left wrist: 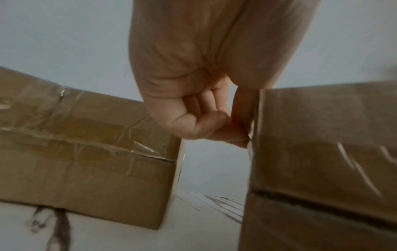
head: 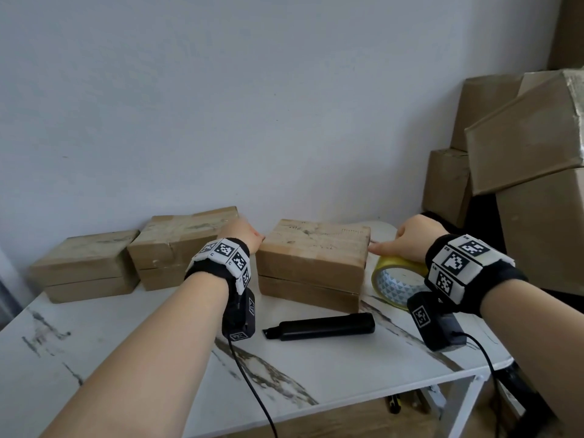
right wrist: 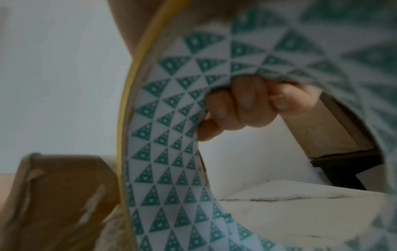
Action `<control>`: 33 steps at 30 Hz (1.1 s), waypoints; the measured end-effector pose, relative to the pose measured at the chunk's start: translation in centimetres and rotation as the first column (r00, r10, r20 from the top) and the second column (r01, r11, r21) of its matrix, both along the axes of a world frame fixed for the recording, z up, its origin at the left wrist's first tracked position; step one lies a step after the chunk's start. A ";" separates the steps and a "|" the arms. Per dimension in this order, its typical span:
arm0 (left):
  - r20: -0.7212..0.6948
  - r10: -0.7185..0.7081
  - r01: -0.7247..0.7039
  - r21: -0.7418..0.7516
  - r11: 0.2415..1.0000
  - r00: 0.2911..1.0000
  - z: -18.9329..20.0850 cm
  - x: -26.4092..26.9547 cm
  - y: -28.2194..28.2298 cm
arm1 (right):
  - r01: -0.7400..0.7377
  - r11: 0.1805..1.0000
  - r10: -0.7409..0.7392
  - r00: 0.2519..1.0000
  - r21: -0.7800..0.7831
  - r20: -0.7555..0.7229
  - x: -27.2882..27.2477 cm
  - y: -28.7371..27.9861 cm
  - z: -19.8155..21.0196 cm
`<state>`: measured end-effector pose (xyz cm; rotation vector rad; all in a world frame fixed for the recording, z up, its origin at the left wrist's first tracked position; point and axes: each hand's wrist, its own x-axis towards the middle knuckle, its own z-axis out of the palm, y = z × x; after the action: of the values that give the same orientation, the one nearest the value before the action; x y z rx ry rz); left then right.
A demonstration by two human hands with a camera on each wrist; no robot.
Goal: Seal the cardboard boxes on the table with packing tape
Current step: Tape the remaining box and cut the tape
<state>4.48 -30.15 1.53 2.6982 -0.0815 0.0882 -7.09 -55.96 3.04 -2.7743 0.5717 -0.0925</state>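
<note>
Three taped cardboard boxes stand along the wall on the marble-look table (head: 126, 358). My left hand (head: 245, 237) is at the upper left edge of the rightmost box (head: 313, 248). In the left wrist view its fingers are curled, and thumb and forefinger (left wrist: 240, 134) pinch together against that box's side (left wrist: 322, 135), seemingly on a thin clear tape end. My right hand (head: 407, 241) grips the yellow-edged tape roll (head: 395, 279) at the box's right end. Its thumb points at the box edge. Its fingers (right wrist: 242, 105) curl through the patterned core (right wrist: 171, 135).
A black utility knife (head: 322, 327) lies in front of the rightmost box. The middle box (head: 177, 245) and left box (head: 85, 263) stand close by on the left. Larger cartons (head: 531, 137) are stacked beyond the table's right end. The wall is directly behind the boxes.
</note>
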 end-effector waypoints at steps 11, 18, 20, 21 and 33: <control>-0.062 0.014 0.003 0.274 0.962 0.998 0.5 -0.6 0.3 | 0.002 0.999 -0.003 1.000 0.040 0.029 -0.1 0.1 -1.1; 0.272 -0.171 0.187 -0.035 0.982 0.947 -0.2 -3.4 0.0 | 0.005 0.999 -0.006 0.999 0.033 0.038 -0.1 0.1 -1.3; 0.095 -0.364 0.353 0.118 0.928 0.926 -0.4 -4.8 -1.5 | 0.005 0.999 -0.006 0.999 0.032 0.040 -0.2 0.2 -1.3; 0.007 -0.389 0.378 0.219 0.899 0.921 -0.7 -4.9 -2.0 | 0.005 0.999 -0.007 0.999 0.036 0.040 -0.2 0.2 -1.3; 0.040 -0.586 0.505 0.461 0.729 0.809 -0.6 -9.0 -8.0 | 0.012 0.998 -0.018 0.996 0.068 0.082 -0.2 0.2 -1.7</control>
<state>-4.52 -38.11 0.88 2.9585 -1.0776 0.1516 -7.32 -55.73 1.32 -2.6873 0.5635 -0.1875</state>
